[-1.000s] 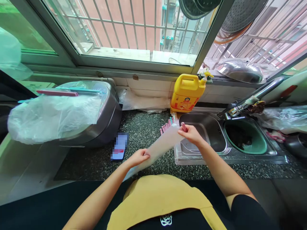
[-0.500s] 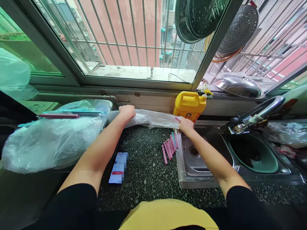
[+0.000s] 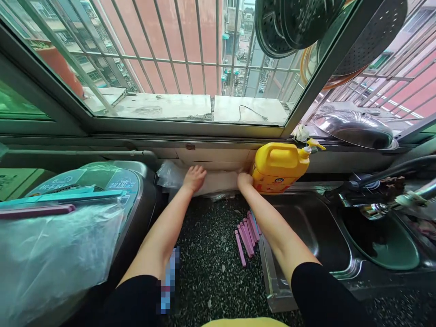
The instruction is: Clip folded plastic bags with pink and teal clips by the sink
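A translucent plastic bag (image 3: 218, 182) lies lengthwise against the back wall of the counter, its crumpled end to the left. My left hand (image 3: 195, 178) rests on top of it, fingers outstretched and slightly apart. At its right end, beside the yellow jug (image 3: 277, 168), my right hand (image 3: 244, 180) is closed on the bag; the fingertips are hidden. Several pink bag sealing clips (image 3: 245, 238) lie in a row on the dark counter, below my right forearm. A phone (image 3: 168, 281) lies partly behind my left forearm.
At left, a clear plastic bag (image 3: 61, 254) with pink and blue clips hangs over a rounded appliance (image 3: 136, 170). A steel sink (image 3: 303, 222) with a green basin (image 3: 384, 245) and faucet (image 3: 374, 211) is at right. Behind is a barred window (image 3: 190, 122).
The view has shifted, tilting closer to the counter. The bag has gone from stretched between both hands to lying along the wall. My left hand's fingers have opened out onto it.
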`<state>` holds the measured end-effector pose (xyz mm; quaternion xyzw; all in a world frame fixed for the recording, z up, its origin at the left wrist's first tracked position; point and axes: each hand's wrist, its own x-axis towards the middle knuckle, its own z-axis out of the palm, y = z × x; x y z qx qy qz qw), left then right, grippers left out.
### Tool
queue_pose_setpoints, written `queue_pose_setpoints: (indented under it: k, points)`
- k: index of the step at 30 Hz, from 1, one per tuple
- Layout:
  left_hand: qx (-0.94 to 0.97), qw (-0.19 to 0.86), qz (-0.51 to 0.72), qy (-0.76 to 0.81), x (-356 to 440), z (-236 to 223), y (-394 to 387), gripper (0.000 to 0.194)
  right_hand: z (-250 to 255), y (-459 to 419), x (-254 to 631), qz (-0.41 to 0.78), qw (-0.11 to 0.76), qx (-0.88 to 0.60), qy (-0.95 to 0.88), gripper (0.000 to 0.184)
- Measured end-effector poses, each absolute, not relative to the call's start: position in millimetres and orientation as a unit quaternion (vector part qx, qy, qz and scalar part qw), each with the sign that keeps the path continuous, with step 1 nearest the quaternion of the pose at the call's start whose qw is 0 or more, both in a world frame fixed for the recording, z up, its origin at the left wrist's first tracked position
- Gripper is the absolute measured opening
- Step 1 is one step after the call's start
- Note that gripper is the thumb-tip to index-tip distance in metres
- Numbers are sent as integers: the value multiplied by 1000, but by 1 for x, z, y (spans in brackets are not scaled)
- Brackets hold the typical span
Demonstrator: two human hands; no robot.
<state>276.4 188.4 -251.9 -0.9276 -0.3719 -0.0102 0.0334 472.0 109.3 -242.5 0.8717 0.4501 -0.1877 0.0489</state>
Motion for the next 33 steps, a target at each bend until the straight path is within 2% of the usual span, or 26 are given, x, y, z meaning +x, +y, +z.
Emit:
queue_pose_setpoints:
  k: [5, 9, 14, 17, 19, 21, 23, 25, 27, 29, 33]
  points:
    - [-920, -31, 11, -391, 277, -310, 176, 43, -263, 120, 475, -184, 54, 880, 435, 46]
    - [-909, -36, 36, -415, 263, -332, 183, 48, -268, 120, 474, -178, 51, 884, 430, 50]
    - [-901, -41, 41, -429, 265, -323, 184, 48, -256, 109, 470, -156, 35, 883, 441, 41]
    - [-893, -66, -22, -444, 273, -307, 170, 45, -242, 83, 470, -136, 26, 883, 448, 32]
    - [-873, -121, -88, -464, 280, -299, 151, 38, -234, 53, 472, -113, 6, 880, 462, 27]
    - [-834, -226, -155, -479, 287, -294, 124, 29, -229, 15, 471, -73, -69, 862, 497, 24]
    - [-768, -383, -204, -471, 294, -291, 86, 21, -228, -27, 465, -57, -202, 816, 538, 26]
    - [-666, -562, -219, -438, 298, -289, 43, 27, -230, -68, 452, -54, -347, 755, 554, 30]
    - [-549, -704, -212, -399, 298, -284, -1, 42, -232, -104, 435, -69, -445, 706, 547, 33]
    - [-467, -769, -225, -374, 293, -276, -38, 51, -233, -132, 417, -104, -500, 678, 529, 33]
    - [-448, -753, -293, -384, 274, -257, -82, 49, -237, -171, 388, -206, -558, 616, 517, 27]
